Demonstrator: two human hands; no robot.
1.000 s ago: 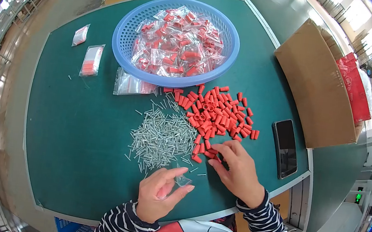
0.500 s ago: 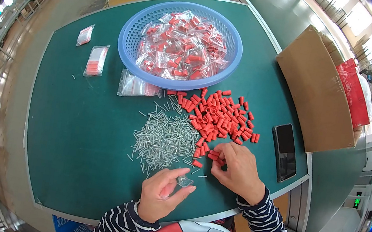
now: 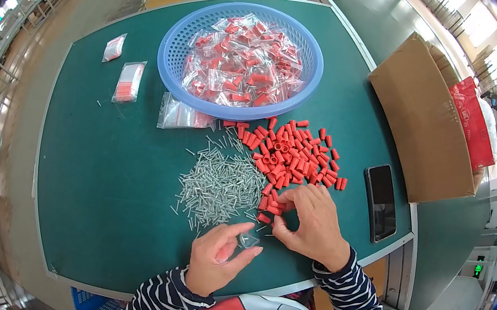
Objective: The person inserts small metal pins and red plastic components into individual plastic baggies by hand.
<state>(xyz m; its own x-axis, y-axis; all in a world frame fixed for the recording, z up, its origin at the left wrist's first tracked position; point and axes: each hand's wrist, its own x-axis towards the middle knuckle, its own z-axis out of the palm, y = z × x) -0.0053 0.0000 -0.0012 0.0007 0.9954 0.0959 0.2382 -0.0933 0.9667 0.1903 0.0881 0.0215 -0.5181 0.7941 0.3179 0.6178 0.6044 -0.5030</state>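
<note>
My left hand (image 3: 217, 257) holds a small clear zip bag (image 3: 248, 240) open between thumb and fingers, near the front of the table. A bit of metal shows inside the bag. My right hand (image 3: 313, 225) is closed in a pinch on red wire connectors (image 3: 276, 209) at the near edge of their pile; how many it grips is partly hidden by the fingers. The loose pile of red wire connectors (image 3: 295, 155) spreads beyond that hand. Beside it, to the left, lies a heap of silver screws (image 3: 219, 187).
A blue plastic basket (image 3: 167, 59) of filled bags stands at the back. Flat bags (image 3: 178, 113) lie against it, with bag stacks (image 3: 126, 84) farther left. A phone (image 3: 381, 204) and a cardboard box (image 3: 425, 122) are at the right.
My right hand has shifted left with its red wire connectors, toward those at the pile's near edge. My left hand and the bag have barely moved.
</note>
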